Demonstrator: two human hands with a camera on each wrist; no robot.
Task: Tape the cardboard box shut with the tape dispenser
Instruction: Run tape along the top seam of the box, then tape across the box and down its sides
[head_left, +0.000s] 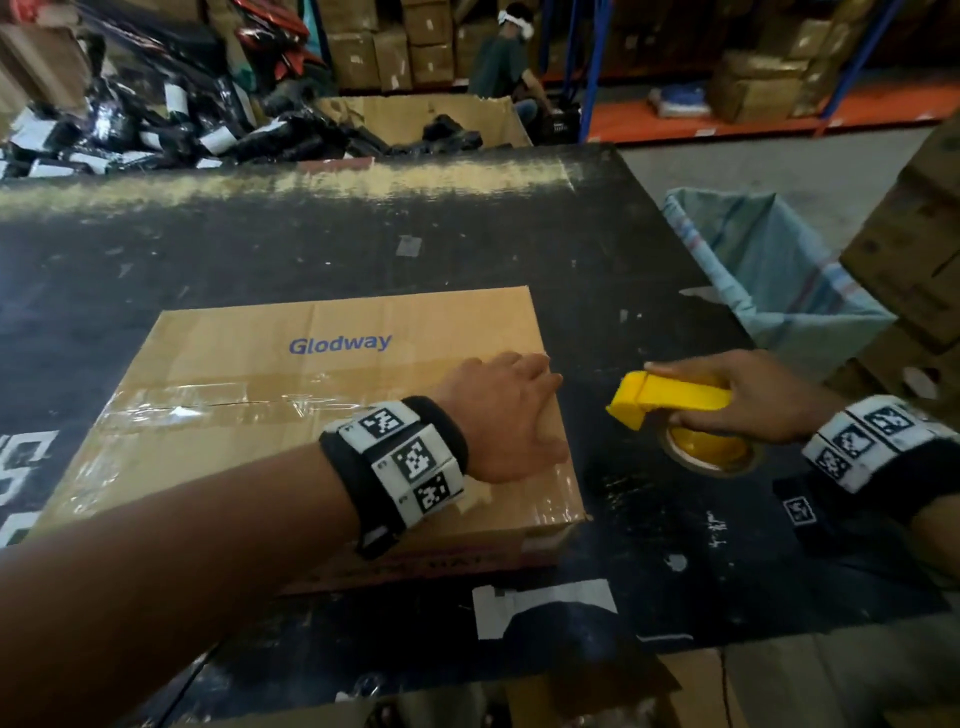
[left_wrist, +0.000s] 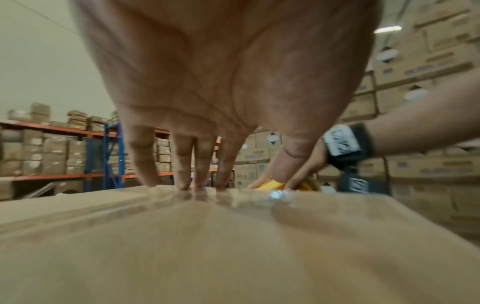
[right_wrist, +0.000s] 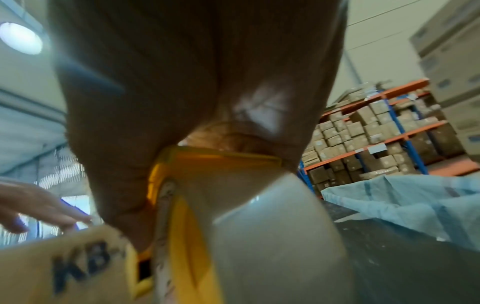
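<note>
A flat brown cardboard box (head_left: 311, 415) printed "Glodway" lies on the black table (head_left: 260, 249). Clear tape (head_left: 197, 410) runs along its middle seam. My left hand (head_left: 504, 410) lies flat on the box's right end, straight fingers (left_wrist: 182, 164) pressing the taped edge (left_wrist: 259, 195). My right hand (head_left: 763, 395) grips the yellow tape dispenser (head_left: 670, 397) just right of the box, above the table, with the tape roll (head_left: 711, 457) under it. In the right wrist view the dispenser (right_wrist: 182, 216) and the pale roll (right_wrist: 272, 236) fill the frame below my palm.
A light blue lined bin (head_left: 769, 270) stands off the table's right edge, with brown cartons (head_left: 919, 249) beside it. Black parcels (head_left: 130, 130) and an open carton (head_left: 431, 119) lie beyond the far edge. A person (head_left: 509, 62) sits by shelving (head_left: 753, 114).
</note>
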